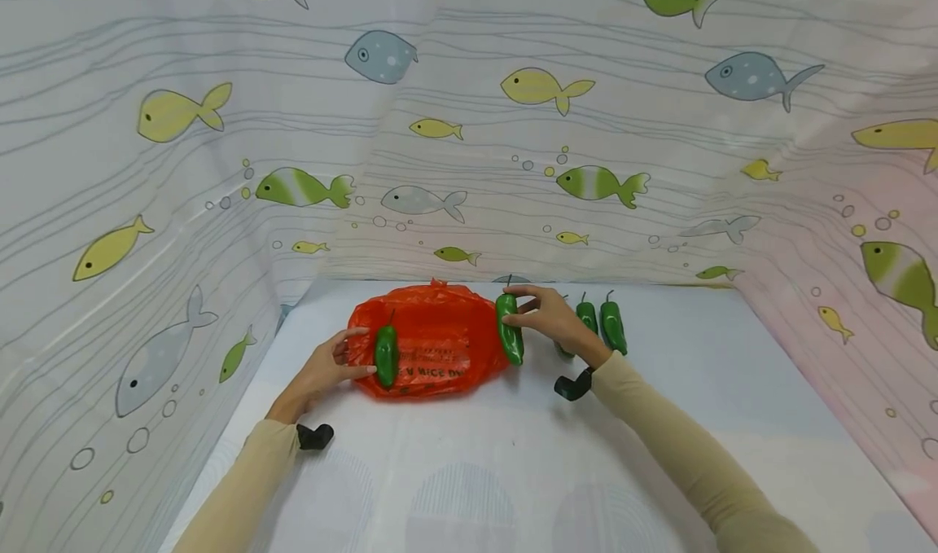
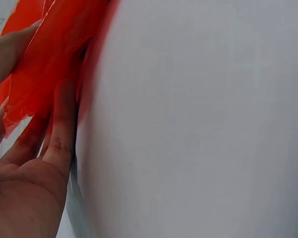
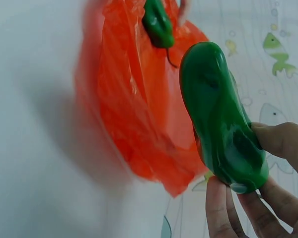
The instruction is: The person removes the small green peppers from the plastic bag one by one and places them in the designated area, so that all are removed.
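Observation:
A red plastic bag [image 1: 432,313] with dark printing lies on the table, and a green chili pepper [image 1: 386,356] rests on its left part. My left hand [image 1: 326,370] holds the bag's left edge, with the thumb close to that pepper. In the left wrist view the red film [image 2: 64,49] passes between thumb and fingers, and some fingers show through it. At the bag's right edge, my right hand [image 1: 545,313] grips another glossy green pepper [image 1: 509,333] near its stem end. That pepper hangs tip down, and the right wrist view shows it [image 3: 213,109] up close.
To the right of my right hand lie more green peppers: one [image 1: 612,326] farthest right, one [image 1: 586,317] beside it, and one [image 1: 564,351] mostly hidden by the hand. A fish-patterned sheet [image 1: 476,154] walls the white table [image 1: 469,455] at the back and sides.

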A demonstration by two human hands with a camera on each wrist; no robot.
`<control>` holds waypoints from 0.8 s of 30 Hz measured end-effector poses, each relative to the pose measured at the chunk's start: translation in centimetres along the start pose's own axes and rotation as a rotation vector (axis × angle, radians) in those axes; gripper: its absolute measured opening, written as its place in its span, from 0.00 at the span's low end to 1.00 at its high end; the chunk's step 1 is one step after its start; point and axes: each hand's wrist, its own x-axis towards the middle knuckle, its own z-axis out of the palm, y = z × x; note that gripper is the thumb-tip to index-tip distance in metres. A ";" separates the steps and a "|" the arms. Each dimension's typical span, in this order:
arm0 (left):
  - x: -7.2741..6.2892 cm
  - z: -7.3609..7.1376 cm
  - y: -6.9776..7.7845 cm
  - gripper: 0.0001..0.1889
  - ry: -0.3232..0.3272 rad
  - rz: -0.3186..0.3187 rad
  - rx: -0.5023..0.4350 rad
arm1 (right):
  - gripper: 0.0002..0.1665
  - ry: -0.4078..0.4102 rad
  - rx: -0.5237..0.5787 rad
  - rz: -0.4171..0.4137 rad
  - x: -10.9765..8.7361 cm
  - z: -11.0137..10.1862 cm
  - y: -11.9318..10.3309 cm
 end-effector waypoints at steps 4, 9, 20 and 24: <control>0.1 0.3 0.1 0.43 -0.007 -0.002 0.013 | 0.36 0.007 0.005 0.027 -0.6 -1.1 0.7; -0.6 0.6 1.6 0.41 0.004 -0.005 0.044 | 0.36 0.023 -0.007 0.043 -1.3 -2.3 1.0; -0.5 0.3 1.0 0.42 -0.008 0.030 0.049 | 0.38 0.083 -0.017 0.048 -2.1 -4.5 2.8; -0.4 0.0 0.6 0.42 -0.010 0.038 0.048 | 0.39 0.096 -0.020 0.071 -2.5 -5.2 3.0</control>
